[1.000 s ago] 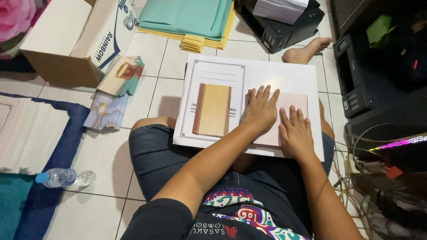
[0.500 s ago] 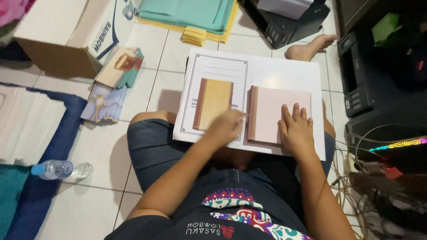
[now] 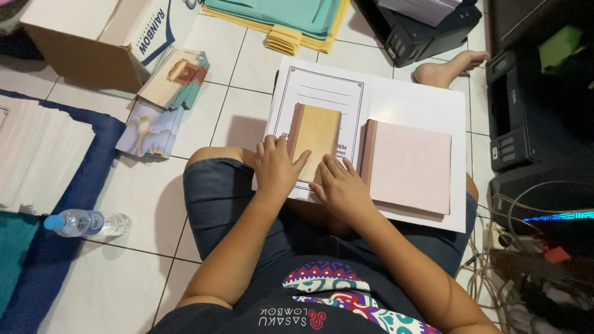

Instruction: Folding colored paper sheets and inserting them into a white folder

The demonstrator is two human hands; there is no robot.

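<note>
On my lap lies a large white sheet with a printed frame. Two stacks of paper stand on it: a tan stack on the left and a pink stack on the right. My left hand rests flat at the near left corner of the tan stack, fingers spread. Beside it, my right hand touches that stack's near edge, just left of the pink stack. Neither hand grips anything.
A cardboard box and piles of printed covers lie at the left. Teal and yellow folders lie ahead, with printers behind and at the right. A water bottle lies on the floor left; cables tangle at right.
Both hands have moved left off the pink stack. They now rest at the near edge of the tan stack, and the pink stack lies uncovered.
</note>
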